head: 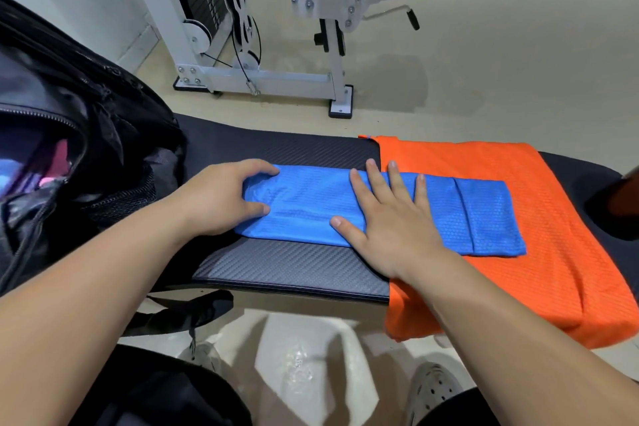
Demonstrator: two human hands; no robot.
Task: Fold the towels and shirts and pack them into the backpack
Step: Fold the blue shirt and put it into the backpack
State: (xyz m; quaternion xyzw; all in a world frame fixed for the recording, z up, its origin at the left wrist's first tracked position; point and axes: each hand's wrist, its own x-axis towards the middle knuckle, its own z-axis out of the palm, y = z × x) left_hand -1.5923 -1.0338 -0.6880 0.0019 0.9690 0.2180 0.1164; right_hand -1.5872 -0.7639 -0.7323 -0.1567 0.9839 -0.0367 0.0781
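Two bare forearms are seen closest, reaching in from the lower corners, with a grey perforated shoe (432,389) on the pale floor (484,62) below the right wrist. The left hand (221,199) is curled round the near end of the folded blue cloth (480,214): its fingers are bent over the far edge and its thumb is laid on top. The right hand (387,218) is spread flat on the middle of the same cloth, with the fingers straight and slightly apart and the palm pressed down.

The blue cloth is laid as a long, narrow strip across the black padded bench (294,264). The part beyond the right hand's outer side rests on an orange cloth (574,218). That orange cloth is spread over the bench and hangs over its near edge beside the right forearm.

The black backpack (69,121) stands on the outer side of the left hand, just beside the left wrist. Its zip is open, and blurred pink and blue items can be made out inside. A white gym machine (262,45) with a black padded seat stands on the floor well beyond the fingertips of both hands.
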